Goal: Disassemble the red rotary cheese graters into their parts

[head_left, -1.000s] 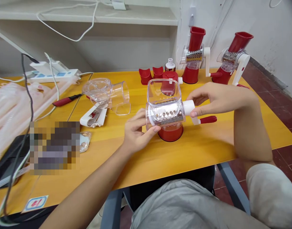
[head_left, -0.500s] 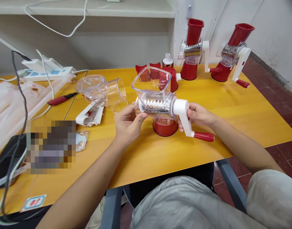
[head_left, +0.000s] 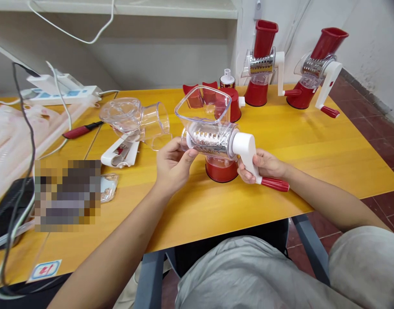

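Note:
A hand-cranked rotary grater (head_left: 206, 128) stands before me, with a clear housing, a perforated metal drum and an open hopper on top. Its red base (head_left: 221, 171) is on the table. My left hand (head_left: 175, 167) grips the drum end of the clear housing, thumb in front and fingers behind. On the other side, my right hand (head_left: 268, 165) is closed around the white crank (head_left: 247, 151), thumb on its near edge and fingertips showing at its left. The crank slants downward, and its red handle (head_left: 275, 184) points right, untouched.
Two assembled red graters (head_left: 258, 95) stand at the back right. Behind the held one lie red parts (head_left: 230, 103). Left are a clear housing (head_left: 122, 113), a white crank part (head_left: 115, 152), a red-handled knife (head_left: 82, 130), a power strip (head_left: 68, 95) and cables.
My right hand has shifted slightly lower along the crank, and more of its fingers show beneath. My left hand keeps its hold. The view has moved a little.

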A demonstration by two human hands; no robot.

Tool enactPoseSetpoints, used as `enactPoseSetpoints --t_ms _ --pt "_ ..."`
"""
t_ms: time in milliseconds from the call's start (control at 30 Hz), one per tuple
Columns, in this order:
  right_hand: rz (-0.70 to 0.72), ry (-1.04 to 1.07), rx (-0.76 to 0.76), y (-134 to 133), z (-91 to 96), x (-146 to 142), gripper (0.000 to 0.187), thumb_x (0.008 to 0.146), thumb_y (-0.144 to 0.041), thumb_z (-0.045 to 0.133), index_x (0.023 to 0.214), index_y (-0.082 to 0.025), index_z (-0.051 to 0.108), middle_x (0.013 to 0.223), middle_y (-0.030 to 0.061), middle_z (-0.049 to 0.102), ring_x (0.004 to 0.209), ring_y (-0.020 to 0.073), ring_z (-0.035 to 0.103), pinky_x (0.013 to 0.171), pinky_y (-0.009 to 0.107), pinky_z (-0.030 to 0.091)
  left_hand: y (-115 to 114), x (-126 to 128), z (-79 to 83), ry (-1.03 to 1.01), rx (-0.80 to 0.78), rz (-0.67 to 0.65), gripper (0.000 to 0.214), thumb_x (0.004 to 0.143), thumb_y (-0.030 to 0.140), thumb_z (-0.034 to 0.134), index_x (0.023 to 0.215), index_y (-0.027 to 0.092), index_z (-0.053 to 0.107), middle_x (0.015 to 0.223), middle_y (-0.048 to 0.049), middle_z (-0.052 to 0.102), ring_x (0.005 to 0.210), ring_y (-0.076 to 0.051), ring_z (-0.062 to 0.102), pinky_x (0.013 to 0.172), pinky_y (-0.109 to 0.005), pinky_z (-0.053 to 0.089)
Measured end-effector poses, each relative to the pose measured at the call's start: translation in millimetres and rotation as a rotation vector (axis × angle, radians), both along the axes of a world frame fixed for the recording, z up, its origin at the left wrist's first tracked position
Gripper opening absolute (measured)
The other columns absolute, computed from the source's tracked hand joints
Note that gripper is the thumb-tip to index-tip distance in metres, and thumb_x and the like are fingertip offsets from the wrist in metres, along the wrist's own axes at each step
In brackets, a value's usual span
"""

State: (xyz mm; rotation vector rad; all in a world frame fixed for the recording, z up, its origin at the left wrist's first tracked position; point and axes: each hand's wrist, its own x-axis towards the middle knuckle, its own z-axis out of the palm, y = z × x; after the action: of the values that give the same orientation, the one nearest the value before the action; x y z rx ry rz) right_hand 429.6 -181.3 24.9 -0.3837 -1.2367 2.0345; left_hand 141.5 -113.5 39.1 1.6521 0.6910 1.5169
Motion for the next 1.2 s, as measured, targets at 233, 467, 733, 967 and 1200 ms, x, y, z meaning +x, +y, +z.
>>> enactPoseSetpoints --t_ms 233,467,733,967,1200 --pt "0.079 0.055 -0.012 -1 6.5 2 0.05 0.104 -0.062 0.076 0.114 -0.014 0.065 0.089 0.0037 0.073 0.07 0.0071 0.065 0.069 0.024 0.058 -3 3 0.1 -0.017 0.029 0.03 0.057 0.091 0.074 0.094 0.083 0.021 0.073 0.075 -0.0018 0.066 0.069 -0.016 0.059 0.066 -0.029 0.051" --pt "0.107 0.045 -0.025 2 7.1 6 0.049 0.103 -0.06 0.078 0.115 -0.014 0.065 0.091 0.0044 0.075 0.073 0.0069 0.067 0.07 0.022 0.058 -5 6 0.9 -0.017 0.036 0.071 0.06 0.09 0.074 0.094 0.078 0.021 0.068 0.072 -0.0003 0.059 0.066 -0.015 0.053 0.062 -0.029 0.045" --pt "0.148 -0.01 0.034 3 8.5 20 0.047 0.104 -0.059 0.076 0.116 -0.015 0.064 0.093 0.005 0.074 0.079 0.0091 0.07 0.073 0.023 0.056 -7 7 1.4 -0.028 0.01 0.061 0.06 0.089 0.076 0.095 0.081 0.021 0.071 0.075 -0.0012 0.063 0.069 -0.016 0.057 0.065 -0.03 0.048" --pt "0.004 -0.129 0.049 16 18.4 65 0.061 0.093 -0.072 0.083 0.098 -0.018 0.057 0.073 -0.0007 0.065 0.066 0.0085 0.059 0.069 0.025 0.054 -7 7 -0.9 -0.038 0.009 0.008 0.058 0.079 0.07 0.105 0.086 0.021 0.074 0.081 -0.0027 0.07 0.077 -0.019 0.065 0.076 -0.033 0.055" --pt "-0.152 -0.078 0.127 32 23.0 67 0.069 0.092 -0.085 0.075 0.099 -0.022 0.05 0.068 -0.0054 0.058 0.059 0.0083 0.053 0.066 0.025 0.051 9 1 -3.7 -0.102 -0.007 0.061 0.07 0.066 0.073 0.111 0.085 0.022 0.066 0.082 -0.0005 0.067 0.076 -0.018 0.065 0.076 -0.033 0.055"
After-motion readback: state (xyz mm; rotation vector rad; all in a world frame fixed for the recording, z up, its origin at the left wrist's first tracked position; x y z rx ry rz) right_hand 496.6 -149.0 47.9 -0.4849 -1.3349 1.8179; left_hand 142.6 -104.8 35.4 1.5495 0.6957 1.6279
